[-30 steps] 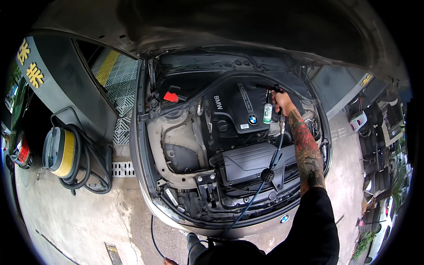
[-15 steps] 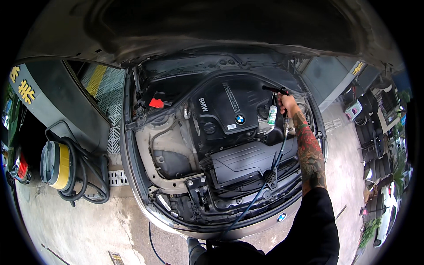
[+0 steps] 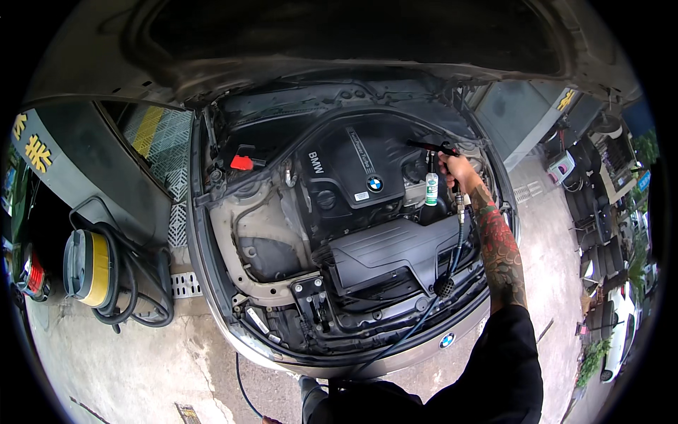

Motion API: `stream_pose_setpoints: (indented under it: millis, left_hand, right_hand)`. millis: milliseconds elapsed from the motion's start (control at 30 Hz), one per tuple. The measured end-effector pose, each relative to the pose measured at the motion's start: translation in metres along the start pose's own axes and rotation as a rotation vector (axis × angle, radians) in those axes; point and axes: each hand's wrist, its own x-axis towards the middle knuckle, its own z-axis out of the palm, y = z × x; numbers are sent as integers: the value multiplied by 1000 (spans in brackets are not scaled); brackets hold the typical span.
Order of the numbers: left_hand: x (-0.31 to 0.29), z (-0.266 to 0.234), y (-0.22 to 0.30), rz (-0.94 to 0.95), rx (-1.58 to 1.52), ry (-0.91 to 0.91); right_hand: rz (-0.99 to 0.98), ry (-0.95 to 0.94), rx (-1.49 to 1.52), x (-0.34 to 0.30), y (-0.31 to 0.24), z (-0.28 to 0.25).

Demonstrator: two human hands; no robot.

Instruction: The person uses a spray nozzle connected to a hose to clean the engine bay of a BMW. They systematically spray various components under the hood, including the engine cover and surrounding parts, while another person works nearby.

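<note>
Just right of the engine cover (image 3: 357, 166), the right hand (image 3: 458, 169), fingers curled, grips a spray gun (image 3: 448, 150) (bottle (image 3: 431, 191) contents indistinct); below, the cropped left hand's (image 3: 269, 420) grip is unclear.

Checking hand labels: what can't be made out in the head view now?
- Left hand: head view, almost wholly cut off by the lower edge; grip can't be told.
- Spray gun: head view, handle mostly covered by the right hand.
- Bottle: head view, print too small to read.

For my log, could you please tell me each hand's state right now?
Left hand: barely in view; cannot be told.
Right hand: closed around the black spray gun.
</note>
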Motion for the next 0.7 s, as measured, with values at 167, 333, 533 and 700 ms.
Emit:
stream_pose_setpoints:
  millis: [167,333,533,700]
  left_hand:
    - [-7,-5,-3,-118,-470,-100]
    - [-19,-11,0,-137,-506,-91]
    - [-32,-24,31,-195,-331,-65]
    - [-15,-15,3,-205,-460,-80]
  right_hand:
    - [-15,-90,11,-16,-18,42]
    - [-30,-197,-64,-38,-27,76]
    - [28,-399,-113,-76,-23,100]
    - [-28,-269,-184,-82,-13,79]
